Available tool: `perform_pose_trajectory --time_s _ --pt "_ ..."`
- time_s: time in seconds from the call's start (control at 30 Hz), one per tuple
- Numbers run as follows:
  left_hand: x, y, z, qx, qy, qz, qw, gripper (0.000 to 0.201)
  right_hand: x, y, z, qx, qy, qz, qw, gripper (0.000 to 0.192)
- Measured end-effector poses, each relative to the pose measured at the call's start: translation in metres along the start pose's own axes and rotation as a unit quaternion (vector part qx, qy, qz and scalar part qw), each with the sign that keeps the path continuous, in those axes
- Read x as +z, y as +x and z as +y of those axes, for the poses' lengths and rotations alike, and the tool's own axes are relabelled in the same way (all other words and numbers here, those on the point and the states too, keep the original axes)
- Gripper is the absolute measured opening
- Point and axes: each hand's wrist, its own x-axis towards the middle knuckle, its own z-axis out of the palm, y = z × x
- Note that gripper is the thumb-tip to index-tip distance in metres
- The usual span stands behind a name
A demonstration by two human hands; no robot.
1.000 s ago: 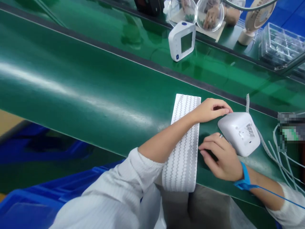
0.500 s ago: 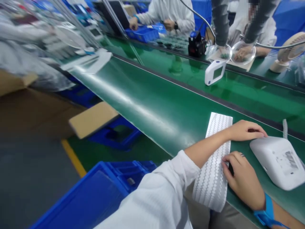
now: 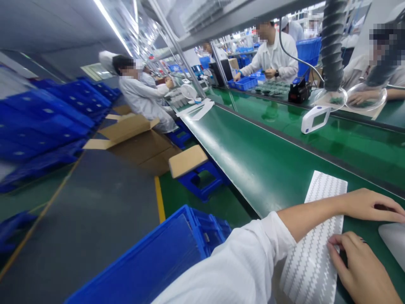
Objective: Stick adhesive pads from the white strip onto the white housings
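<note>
The right edge of my view cuts off most of the white, round-cornered plastic casing (image 3: pixel 395 245), so only one corner shows, and I cannot tell whether my left hand (image 3: pixel 371 207) touches it: its fingers bend loosely, and their grip is unclear at the border. My right hand (image 3: pixel 360 266) has thumb and forefinger close together at the edge of the long white strip with grey zigzag rows (image 3: pixel 316 257); whether they pinch it I cannot tell. The strip lies on the smooth green bench (image 3: pixel 268 160), its middle hidden under my bare left forearm (image 3: pixel 319 215).

A blue plastic crate (image 3: pixel 152 261) stands below, left of my white sleeve (image 3: pixel 240 261); across the dark rail stands a white plastic device with a grey screen (image 3: pixel 316 119).

Half a second ago the casing showed almost whole; now my view has swung left, and my blue wristband is out of frame
</note>
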Motion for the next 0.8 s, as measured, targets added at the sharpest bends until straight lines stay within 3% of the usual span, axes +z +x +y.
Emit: perform_pose_trajectory --time_s 0.17,0.23,0.33,0.5,0.6,0.8 --pt "0.000 0.009 -0.016 -0.045 -0.011 0.005 0.999 0.030 0.010 0.003 0.014 -0.017 0.026 0.013 0.999 0.033" --pt "-0.003 0.008 -0.019 -0.038 0.005 0.001 0.999 0.025 0.013 0.007 0.015 -0.016 0.031 0.018 0.999 0.031" --pt "0.002 0.001 -0.011 -0.012 0.046 0.017 0.999 0.016 0.012 0.010 0.001 0.005 0.032 0.020 0.999 0.026" --pt "0.014 -0.017 0.011 -0.047 0.114 0.085 0.989 0.019 0.003 0.019 -0.038 0.066 0.005 -0.014 0.998 0.017" --pt "0.006 -0.019 0.009 -0.018 0.095 0.070 0.993 0.027 0.000 0.032 -0.046 0.106 -0.024 -0.055 0.993 0.008" --pt "-0.008 -0.027 0.011 -0.064 0.139 0.067 0.986 0.036 -0.004 0.052 -0.051 0.089 -0.073 -0.084 0.990 0.013"
